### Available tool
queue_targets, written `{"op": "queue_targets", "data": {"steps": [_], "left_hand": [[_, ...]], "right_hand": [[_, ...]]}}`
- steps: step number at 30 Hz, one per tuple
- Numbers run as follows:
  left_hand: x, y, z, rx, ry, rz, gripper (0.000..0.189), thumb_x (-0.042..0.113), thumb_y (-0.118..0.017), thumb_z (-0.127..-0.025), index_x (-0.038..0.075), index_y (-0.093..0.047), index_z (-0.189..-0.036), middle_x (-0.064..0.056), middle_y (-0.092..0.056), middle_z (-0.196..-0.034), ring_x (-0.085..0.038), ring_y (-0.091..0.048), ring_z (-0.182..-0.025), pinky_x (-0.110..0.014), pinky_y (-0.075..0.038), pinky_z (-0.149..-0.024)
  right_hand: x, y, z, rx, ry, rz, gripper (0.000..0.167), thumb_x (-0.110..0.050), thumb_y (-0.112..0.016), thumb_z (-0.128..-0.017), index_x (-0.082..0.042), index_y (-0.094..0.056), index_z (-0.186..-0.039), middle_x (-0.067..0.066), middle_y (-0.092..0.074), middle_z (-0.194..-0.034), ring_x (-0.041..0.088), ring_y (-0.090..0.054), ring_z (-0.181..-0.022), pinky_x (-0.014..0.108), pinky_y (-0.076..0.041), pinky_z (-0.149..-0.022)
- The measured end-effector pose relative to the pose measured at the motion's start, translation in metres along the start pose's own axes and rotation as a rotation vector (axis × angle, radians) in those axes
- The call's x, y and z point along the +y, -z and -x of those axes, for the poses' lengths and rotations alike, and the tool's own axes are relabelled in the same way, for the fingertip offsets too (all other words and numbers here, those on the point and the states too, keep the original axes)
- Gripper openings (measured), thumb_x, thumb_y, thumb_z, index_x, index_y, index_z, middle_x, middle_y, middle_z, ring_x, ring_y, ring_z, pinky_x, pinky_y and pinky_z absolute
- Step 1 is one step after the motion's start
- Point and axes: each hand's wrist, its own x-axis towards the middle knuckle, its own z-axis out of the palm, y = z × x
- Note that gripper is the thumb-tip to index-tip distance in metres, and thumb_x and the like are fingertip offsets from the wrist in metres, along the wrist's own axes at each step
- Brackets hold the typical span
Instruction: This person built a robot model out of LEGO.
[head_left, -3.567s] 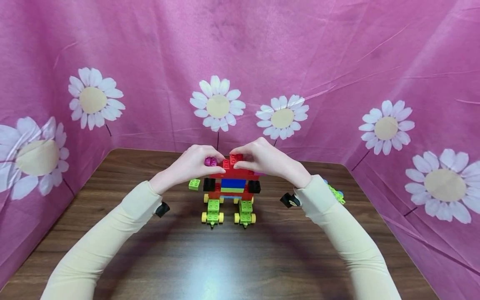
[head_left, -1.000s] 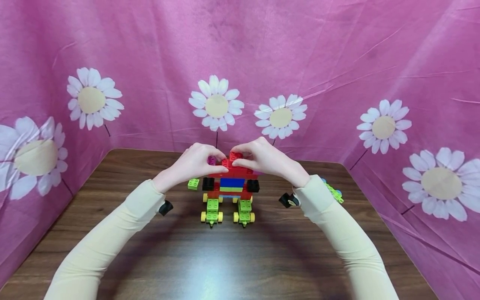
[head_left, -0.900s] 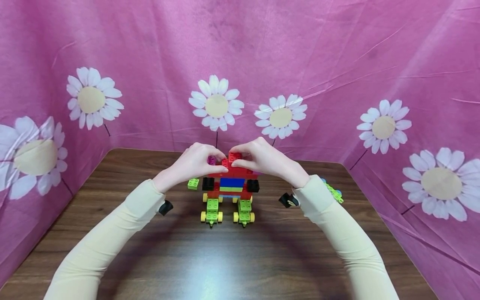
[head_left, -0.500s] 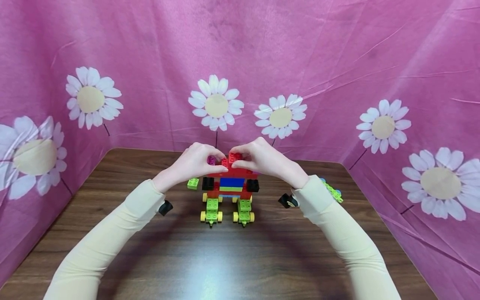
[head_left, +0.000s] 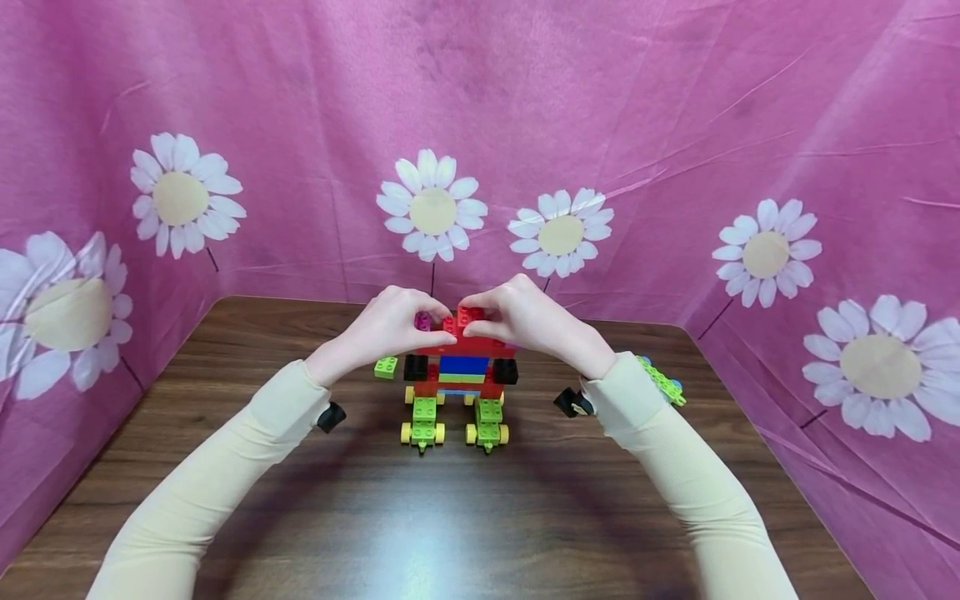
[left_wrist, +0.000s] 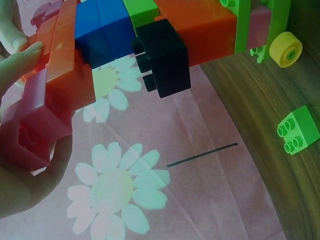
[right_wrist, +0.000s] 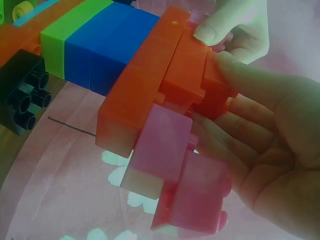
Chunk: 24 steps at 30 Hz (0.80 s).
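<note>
A standing figure of toy building bricks has a blue brick [head_left: 462,365] in its middle and black bricks [head_left: 416,367] at its sides. Lime green bases [head_left: 424,408] with yellow wheels [head_left: 406,432] carry it. At its top, my right hand [head_left: 536,321] pinches a small red brick [right_wrist: 216,87], thumb in front and fingers behind. From the other side my left hand [head_left: 382,329] grips the red top part, its thumb on a red brick [left_wrist: 46,40] and its fingers behind purple bricks [left_wrist: 45,107]. Both thumbs nearly meet. The far faces are hidden.
A loose lime brick [head_left: 386,367] lies on the wooden table [head_left: 315,500] left of the figure. A lime and blue piece [head_left: 662,382] lies right, partly behind the right sleeve. A pink cloth [head_left: 480,92] with printed daisies stands around the table's back and sides.
My left hand has shifted slightly right over the figure's top, covering more of the purple brick. The small red brick under my right hand rose slightly, then came down. In the last half second nothing visibly moves.
</note>
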Motion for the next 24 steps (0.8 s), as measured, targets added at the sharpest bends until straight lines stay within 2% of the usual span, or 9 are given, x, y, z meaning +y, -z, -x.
{"op": "queue_targets", "data": {"steps": [10, 18, 24], "left_hand": [[-0.0009, -0.0012, 0.0007, 0.019, -0.027, 0.003, 0.032, 0.032, -0.082, -0.081, 0.008, -0.079, -0.101, -0.004, -0.079, -0.094, -0.012, -0.065, -0.073, -0.03, -0.055, -0.07], [0.0006, 0.0001, 0.0008, 0.015, -0.017, -0.003, 0.031, 0.031, -0.082, -0.081, 0.008, -0.078, -0.101, -0.005, -0.079, -0.094, -0.014, -0.066, -0.075, -0.032, -0.055, -0.071], [0.0012, -0.0005, 0.001, 0.011, -0.011, 0.001, 0.032, 0.031, -0.082, -0.081, 0.008, -0.078, -0.102, -0.005, -0.079, -0.094, -0.015, -0.066, -0.076, -0.031, -0.056, -0.071]], "right_hand": [[0.0004, -0.0029, 0.0036, 0.02, -0.031, -0.019, 0.029, -0.022, -0.077, -0.086, -0.006, -0.075, -0.109, 0.004, -0.073, -0.077, 0.004, -0.047, -0.05, 0.017, -0.043, -0.05], [-0.0034, -0.0012, -0.0023, 0.013, -0.001, 0.038, 0.025, -0.02, -0.079, -0.084, -0.005, -0.076, -0.103, 0.005, -0.074, -0.076, 0.01, -0.057, -0.052, 0.017, -0.049, -0.053], [-0.0069, -0.0022, -0.0013, 0.003, -0.042, 0.055, 0.025, -0.021, -0.08, -0.083, -0.006, -0.077, -0.104, 0.006, -0.075, -0.078, 0.011, -0.061, -0.055, 0.015, -0.052, -0.058]]}}
